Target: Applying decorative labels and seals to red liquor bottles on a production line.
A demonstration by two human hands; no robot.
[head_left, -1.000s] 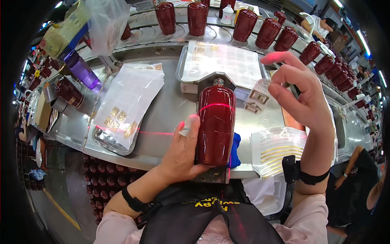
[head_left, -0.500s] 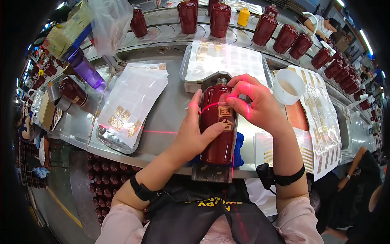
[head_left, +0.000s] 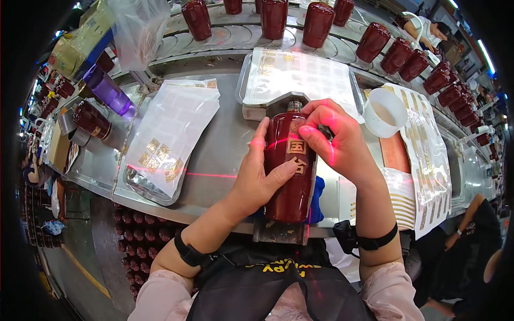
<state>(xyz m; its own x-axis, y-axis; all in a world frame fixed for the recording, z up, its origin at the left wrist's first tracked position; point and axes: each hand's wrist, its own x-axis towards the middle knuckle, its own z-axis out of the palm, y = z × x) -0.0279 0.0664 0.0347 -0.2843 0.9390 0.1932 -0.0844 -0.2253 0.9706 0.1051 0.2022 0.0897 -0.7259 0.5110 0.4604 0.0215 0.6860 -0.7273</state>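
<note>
A dark red glazed bottle (head_left: 286, 195) leans back in a metal holder (head_left: 278, 232) in front of me, its clear neck pointing away. Gold square characters run down its face, with a faint round mark above them. My left hand (head_left: 257, 176) grips the bottle's left side, thumb lying across the lower gold character. At the upper right shoulder, my right hand (head_left: 337, 136) has thumb and forefinger pinched together close to the glass. Whatever is between those fingertips is too small to make out. Red laser lines cross the bottle and both hands.
A sheet with gold characters (head_left: 158, 128) lies on a tray at left; another white label sheet (head_left: 305, 80) lies behind the bottle. At right are a white plastic cup (head_left: 384, 113) and gold strip sheets (head_left: 425, 176). Red bottles (head_left: 274, 20) line the conveyor behind. A blue cloth (head_left: 317, 200) sits beside the holder.
My right hand has shifted slightly right, its fingertips off the bottle's upper front toward its right shoulder. The left hand keeps its grip. Bottles on the conveyor have moved to the right.
</note>
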